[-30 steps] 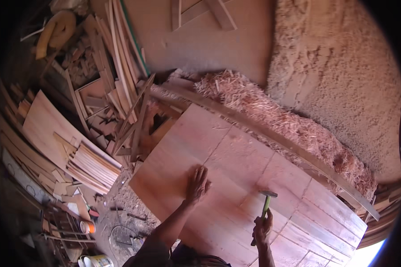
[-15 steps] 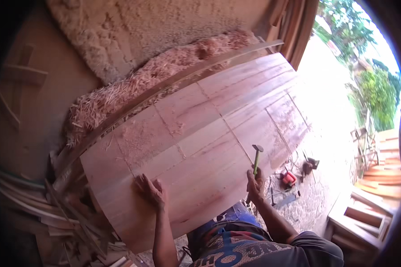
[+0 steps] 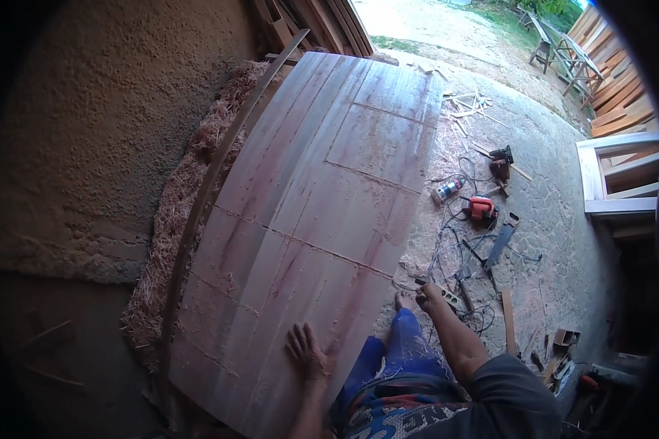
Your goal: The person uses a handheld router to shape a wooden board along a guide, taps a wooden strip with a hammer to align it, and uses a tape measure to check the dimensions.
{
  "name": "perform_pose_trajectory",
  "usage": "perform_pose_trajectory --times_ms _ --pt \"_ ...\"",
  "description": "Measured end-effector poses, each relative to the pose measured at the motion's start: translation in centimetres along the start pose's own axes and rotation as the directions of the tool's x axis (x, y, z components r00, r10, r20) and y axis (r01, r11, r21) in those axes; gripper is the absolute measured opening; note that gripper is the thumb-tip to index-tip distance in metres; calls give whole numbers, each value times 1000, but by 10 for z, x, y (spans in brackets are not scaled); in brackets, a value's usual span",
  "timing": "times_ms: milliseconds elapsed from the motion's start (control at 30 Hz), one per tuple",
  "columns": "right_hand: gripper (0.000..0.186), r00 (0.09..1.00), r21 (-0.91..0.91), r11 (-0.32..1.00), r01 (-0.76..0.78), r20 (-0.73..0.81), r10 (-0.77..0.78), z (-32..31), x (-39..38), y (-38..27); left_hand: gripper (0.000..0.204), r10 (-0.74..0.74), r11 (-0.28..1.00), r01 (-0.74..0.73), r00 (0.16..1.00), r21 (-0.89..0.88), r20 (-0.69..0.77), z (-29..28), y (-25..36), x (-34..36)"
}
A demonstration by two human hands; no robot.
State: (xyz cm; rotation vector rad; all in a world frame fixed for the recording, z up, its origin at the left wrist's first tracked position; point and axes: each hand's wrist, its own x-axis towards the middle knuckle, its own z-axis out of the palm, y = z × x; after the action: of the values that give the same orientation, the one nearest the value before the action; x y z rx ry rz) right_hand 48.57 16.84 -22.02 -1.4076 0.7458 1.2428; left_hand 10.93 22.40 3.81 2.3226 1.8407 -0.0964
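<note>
A large pale reddish wooden panel (image 3: 271, 271), made of joined boards and crossed by thin grooves with wood crumbs along them, lies in front of me. My left hand (image 3: 309, 353) rests on its near part, palm down and fingers spread. Beyond the panel's right edge, my right hand (image 3: 432, 295) is closed round a hammer (image 3: 420, 281). Only a small dark part of the hammer shows by the fist; the earlier view shows its green handle.
A long wooden strip (image 3: 211, 172) runs along the panel's left side, beside heaped shavings (image 3: 170, 241) and a rough wall. On the floor at right lie a red power tool (image 3: 482, 209), a silver-bodied power tool (image 3: 447, 191), a handsaw (image 3: 501, 243) and tangled cords. A wooden frame (image 3: 600, 205) stands farther right.
My view has turned toward the right, showing more floor and tools. My right hand has carried the hammer off the panel's edge. My left hand still lies flat on the panel.
</note>
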Motion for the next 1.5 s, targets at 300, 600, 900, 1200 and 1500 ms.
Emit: perform_pose_trajectory --times_ms 300,600,900,1200,1500 --pt "29 983 -2 988 -156 -102 155 89 72 -2 125 151 979 -163 983 123 100 16 79 14" --pt "28 1000 -245 970 -9 4 10 58 211 -67 105 28 981 -60 985 186 172 20 112 25" --pt "45 990 -578 809 106 141 -30 31 228 -128 118 90 996 -88 986 -18 143 21 107 42" --pt "91 601 -212 977 16 783 160 113 -120 -128 89 -134 989 133 991 -72 -14 26 107 -14" --pt "61 623 -419 861 287 764 164 156 -158 -113 68 -318 948 319 943 -10 -97 40 53 -96"
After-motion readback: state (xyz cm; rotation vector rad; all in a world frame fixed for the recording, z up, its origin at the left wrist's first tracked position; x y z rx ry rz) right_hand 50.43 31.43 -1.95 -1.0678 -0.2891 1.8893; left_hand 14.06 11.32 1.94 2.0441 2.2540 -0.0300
